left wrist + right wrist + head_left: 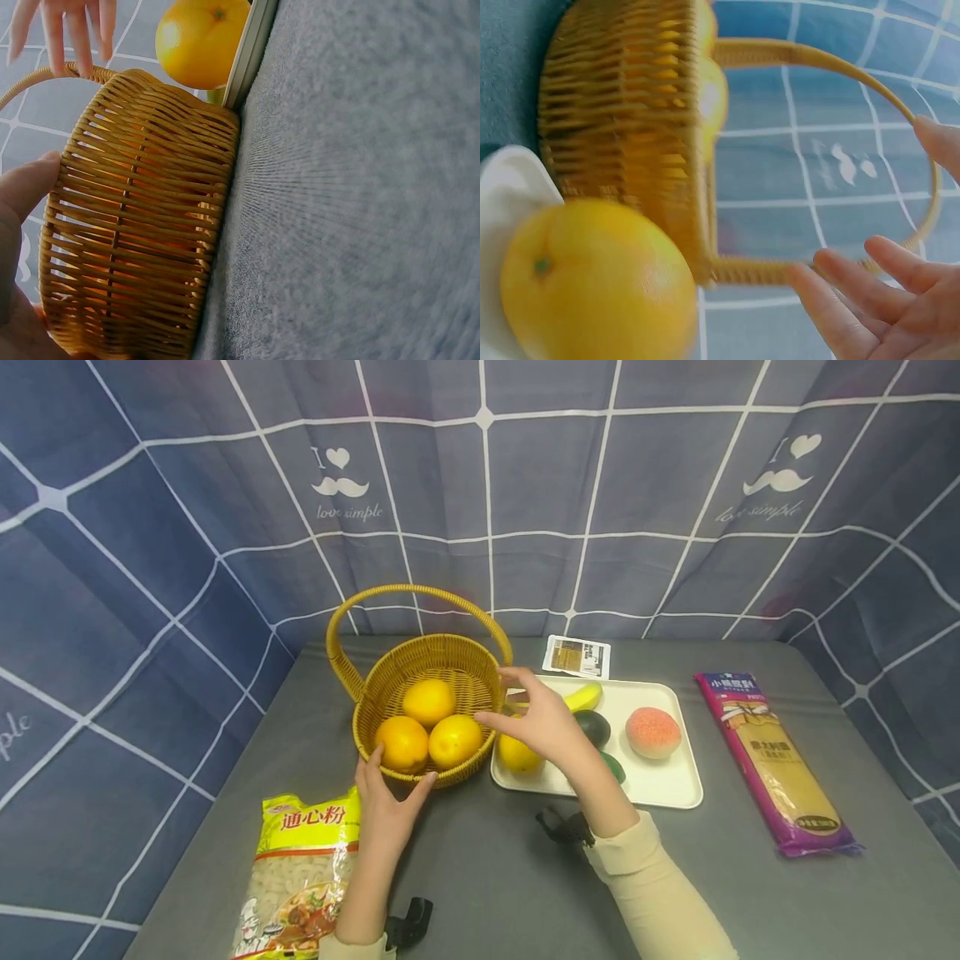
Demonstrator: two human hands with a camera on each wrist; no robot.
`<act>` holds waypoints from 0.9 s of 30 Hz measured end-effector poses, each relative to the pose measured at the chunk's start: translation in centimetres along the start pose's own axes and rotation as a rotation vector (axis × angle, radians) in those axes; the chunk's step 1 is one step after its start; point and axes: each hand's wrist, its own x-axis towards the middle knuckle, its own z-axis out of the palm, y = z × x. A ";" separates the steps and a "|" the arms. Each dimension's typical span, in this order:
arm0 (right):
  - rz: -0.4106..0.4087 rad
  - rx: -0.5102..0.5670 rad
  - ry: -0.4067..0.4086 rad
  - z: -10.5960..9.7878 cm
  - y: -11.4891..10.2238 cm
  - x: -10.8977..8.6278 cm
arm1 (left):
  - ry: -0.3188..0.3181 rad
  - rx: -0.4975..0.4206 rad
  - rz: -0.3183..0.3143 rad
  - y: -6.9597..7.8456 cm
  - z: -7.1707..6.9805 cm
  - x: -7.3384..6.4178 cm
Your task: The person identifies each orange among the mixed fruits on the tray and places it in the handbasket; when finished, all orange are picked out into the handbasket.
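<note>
A round yellow wicker basket [467, 774] with an upright hoop handle [420, 589] holds three oranges [429, 702]. My left hand [386, 814] is at its front rim, thumb and fingers spread apart; in the left wrist view the thumb [34, 184] touches the rim. Over the basket's right side hovers my right hand [543, 718], its thumb and fingers spread with nothing between them. Seen from the right wrist, its fingers [855, 281] overlap the handle. Close below that hand, another orange [592, 281] lies on the white tray [660, 789].
The tray also bears a banana [585, 697], a peach [653, 732] and dark green produce [592, 727]. Behind it lies a small packet [577, 657]. A pasta bag [300, 868] is at front left, a purple noodle pack [776, 764] at right. A checked curtain [540, 485] hangs behind.
</note>
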 end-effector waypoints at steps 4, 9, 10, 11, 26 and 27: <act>0.075 0.044 0.037 -1.7 0.6 -1.3 | -0.002 -0.003 -0.003 0.0 -0.1 0.0; 0.129 0.014 0.060 -2.9 1.6 -2.4 | 0.000 -0.009 -0.003 0.1 -0.1 -0.1; 0.135 0.010 0.058 -3.0 1.8 -2.6 | 0.001 -0.009 -0.003 0.1 -0.1 -0.1; 0.142 0.007 0.056 -3.1 2.0 -2.7 | 0.001 -0.010 -0.003 0.2 -0.1 -0.1; 0.200 -0.205 0.003 -1.6 5.0 -2.5 | 0.028 0.001 0.024 0.1 0.0 -0.1; 0.201 -0.220 0.000 -1.5 5.0 -2.5 | 0.024 0.002 0.021 0.1 0.0 0.0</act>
